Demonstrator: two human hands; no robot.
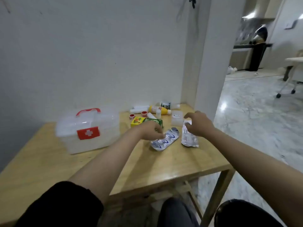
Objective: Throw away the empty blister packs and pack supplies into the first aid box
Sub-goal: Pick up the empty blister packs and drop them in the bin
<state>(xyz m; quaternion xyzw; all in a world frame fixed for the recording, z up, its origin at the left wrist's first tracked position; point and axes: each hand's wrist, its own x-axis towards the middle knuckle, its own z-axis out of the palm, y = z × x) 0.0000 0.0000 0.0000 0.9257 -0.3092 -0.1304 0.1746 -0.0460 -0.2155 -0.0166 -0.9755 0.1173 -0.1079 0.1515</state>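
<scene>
Reaching over the wooden table (164, 164), the left hand (151, 130) is pinching the near edge of one silver blister pack (165, 140) while the right hand (199, 123) is hovering open, fingers curled, over a second blister pack (189, 139) just beside it. One closed first aid box (86, 128) is sitting left of both packs. Behind them are lying two red tape rolls (144, 113), one yellow bottle (159, 110) and one green carton (147, 122).

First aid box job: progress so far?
Nothing looks done: the first aid box is closed. In hand: the left hand and right hand each reach a blister pack. Left: bottles and cartons wait on the table.
</scene>
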